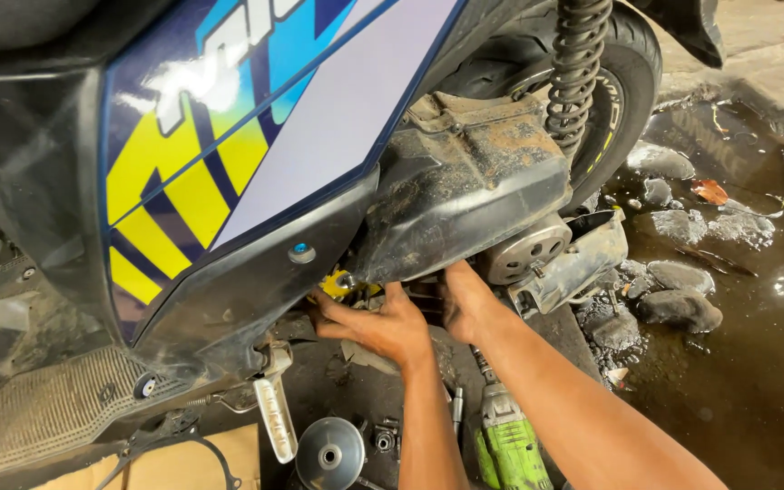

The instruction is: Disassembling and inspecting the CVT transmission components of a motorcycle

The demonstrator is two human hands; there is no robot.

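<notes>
Grip: both hands are reaching under the scooter's engine cover (465, 186); the left hand (378, 325) is spreading its fingers against the underside near a yellow part (336, 283), and the right hand (465, 299) is pushing up behind the cover's lower edge, its fingers hidden, so I cannot tell whether either is clasping anything.
Cover's place: it is sitting at the centre of the frame, just beside the blue and yellow side panel (256, 136).
Handling: the cover is looking stiff, grimy and probably slippery with dirt, moderately heavy; the lower rim is seeming the surest place to hold.
Just outward: a round metal drum (526, 249) is showing at the cover's right end, below the coiled spring (575, 63) and rear tyre (632, 82).
Below: a green power tool (510, 445) and a metal disc (330, 454) are lying on the floor at the lower centre.
Right side: stones (680, 308) are lying in wet ground.
</notes>
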